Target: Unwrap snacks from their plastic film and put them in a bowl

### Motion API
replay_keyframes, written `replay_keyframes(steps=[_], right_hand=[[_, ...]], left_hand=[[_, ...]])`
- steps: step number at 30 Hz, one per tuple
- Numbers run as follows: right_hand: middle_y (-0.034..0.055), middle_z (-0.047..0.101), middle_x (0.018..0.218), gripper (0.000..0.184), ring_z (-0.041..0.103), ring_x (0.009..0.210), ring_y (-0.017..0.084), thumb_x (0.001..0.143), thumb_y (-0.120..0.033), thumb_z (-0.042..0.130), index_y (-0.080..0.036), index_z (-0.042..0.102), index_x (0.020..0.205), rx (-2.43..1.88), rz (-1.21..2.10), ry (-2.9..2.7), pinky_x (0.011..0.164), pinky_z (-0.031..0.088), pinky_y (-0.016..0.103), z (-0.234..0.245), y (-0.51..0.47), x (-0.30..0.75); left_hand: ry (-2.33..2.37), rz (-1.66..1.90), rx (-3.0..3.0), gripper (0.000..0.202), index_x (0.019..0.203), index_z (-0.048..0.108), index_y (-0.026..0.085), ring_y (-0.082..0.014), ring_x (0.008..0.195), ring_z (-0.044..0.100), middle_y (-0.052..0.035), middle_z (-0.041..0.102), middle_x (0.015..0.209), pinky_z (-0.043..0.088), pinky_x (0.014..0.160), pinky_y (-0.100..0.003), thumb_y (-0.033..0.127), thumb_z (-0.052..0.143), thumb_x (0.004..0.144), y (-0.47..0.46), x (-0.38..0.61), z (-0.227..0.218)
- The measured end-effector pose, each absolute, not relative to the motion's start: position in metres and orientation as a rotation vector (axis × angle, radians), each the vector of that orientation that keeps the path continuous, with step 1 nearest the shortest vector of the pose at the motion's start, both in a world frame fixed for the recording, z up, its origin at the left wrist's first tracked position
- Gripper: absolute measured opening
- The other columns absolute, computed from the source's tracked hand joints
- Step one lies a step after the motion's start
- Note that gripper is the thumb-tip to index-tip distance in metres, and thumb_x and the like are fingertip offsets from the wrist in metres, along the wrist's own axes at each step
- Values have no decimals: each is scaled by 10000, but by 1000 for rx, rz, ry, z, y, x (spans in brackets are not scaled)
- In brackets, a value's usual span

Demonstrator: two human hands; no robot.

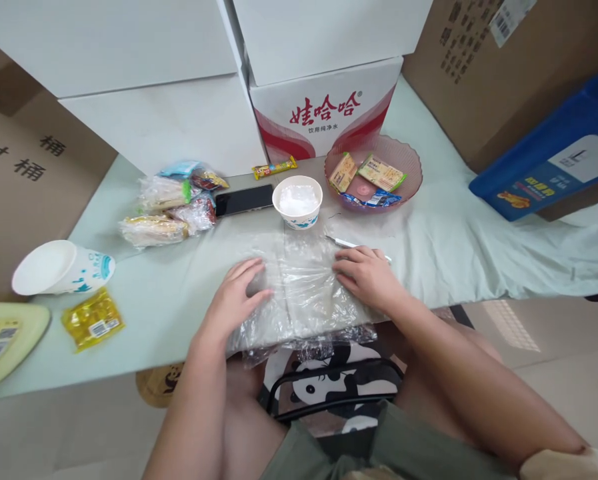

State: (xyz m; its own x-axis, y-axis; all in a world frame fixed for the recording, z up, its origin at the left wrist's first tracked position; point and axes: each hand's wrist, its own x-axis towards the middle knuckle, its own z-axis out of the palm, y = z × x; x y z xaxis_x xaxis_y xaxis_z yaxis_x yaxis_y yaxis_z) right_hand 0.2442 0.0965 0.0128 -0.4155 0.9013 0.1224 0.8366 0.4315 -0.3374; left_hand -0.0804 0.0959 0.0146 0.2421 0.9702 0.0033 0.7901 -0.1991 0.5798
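A crinkled sheet of clear plastic film (306, 283) lies on the table between my hands, its near edge hanging over the front. On its left side rests my left hand (236, 297), thumb apart from the curved fingers. My right hand (369, 275) lies on the film's right side, fingers stretched out and loosely together. Just beyond the right fingers is a slim white pen-like tool (346, 243) with a dark tip, partly hidden by that hand. A paper cup (299, 212) with crumpled clear plastic inside stands upright behind the film.
A pink bowl (413, 180) holds snack packets. A phone (245, 199), a yellow snack stick (275, 167) and wrapped snacks (153, 230) sit further back. At left are a tipped paper cup (86, 270) and a yellow packet (93, 320). White boxes (329, 110) stand behind.
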Motion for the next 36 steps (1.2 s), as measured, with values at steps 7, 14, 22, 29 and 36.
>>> replay_keyframes(steps=[7,14,22,29,36], right_hand=[[72,716,1264,135,543,1318,338,964,-228,560,-220,687,918,-1327,120,-2152,1021,391,499,20,88,244],[37,738,899,226,708,959,230,897,-325,636,-222,596,1093,-1144,874,-2045,1007,486,470,35,83,248],[-29,604,830,463,534,503,72,810,-506,727,-221,538,1123,-1252,1479,-1168,445,400,217,42,89,248],[94,674,1203,489,631,703,127,780,-299,663,-216,585,1256,-1423,1321,-1635,668,579,324,36,87,256],[124,650,1336,361,612,1274,273,924,-370,576,-220,637,1247,-1214,961,-1927,1126,474,512,41,84,267]], left_hand=[[1526,755,1933,266,828,746,212,-301,1238,634,-111,760,1116,478,1125,-503,435,615,889,86,-86,29],[1523,1035,1197,407,874,658,186,-170,688,667,-23,677,734,553,678,-290,574,751,790,79,-81,44],[1301,954,899,728,1101,544,247,-103,586,620,52,617,769,447,488,-176,301,971,514,81,-81,64],[1311,996,658,730,1224,549,275,-134,765,697,-15,725,989,577,644,-228,216,899,586,86,-67,62],[1242,767,793,707,1196,572,230,-63,484,537,-8,737,871,278,360,-136,281,907,576,86,-56,61]])
